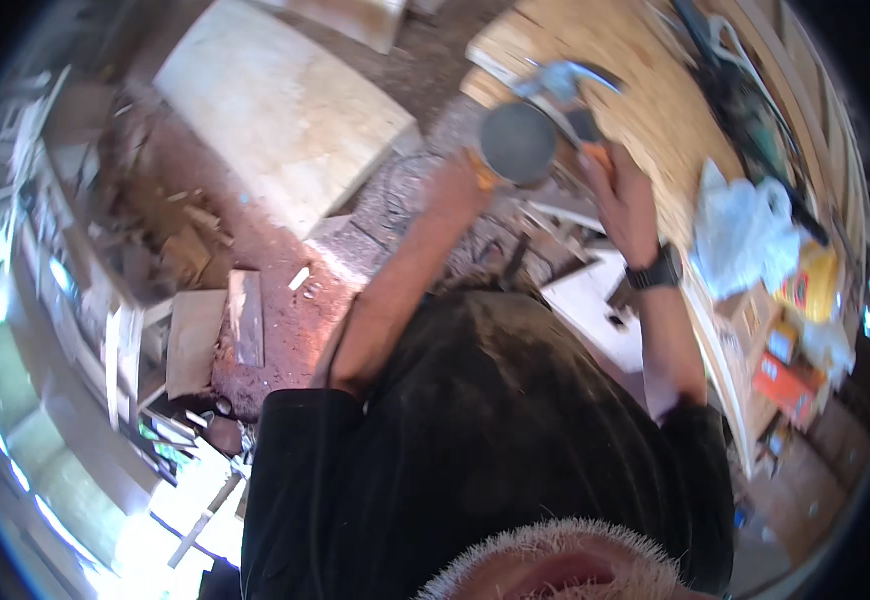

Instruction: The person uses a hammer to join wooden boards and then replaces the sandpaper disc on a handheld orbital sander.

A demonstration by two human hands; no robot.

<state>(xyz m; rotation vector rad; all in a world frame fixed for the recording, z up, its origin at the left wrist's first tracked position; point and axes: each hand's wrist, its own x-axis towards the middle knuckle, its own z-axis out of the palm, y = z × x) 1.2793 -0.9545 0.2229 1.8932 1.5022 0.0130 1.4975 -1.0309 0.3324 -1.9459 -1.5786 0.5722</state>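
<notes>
Orange handles flank a grey round tool (518,142), held in the air between the counter's (645,100) near edge and the floor. Left hand (458,185) and right hand (623,195) each close around one handle — probably to steady it.

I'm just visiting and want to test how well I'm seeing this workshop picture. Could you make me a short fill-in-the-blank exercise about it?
1. Both hands, the left hand and the right hand, grip a power tool with a round grey ____.
2. A dark watch sits on the ____ wrist.
3. The crumpled plastic bag on the workbench is ____ in colour.

Missing words: disc; right; white
</notes>
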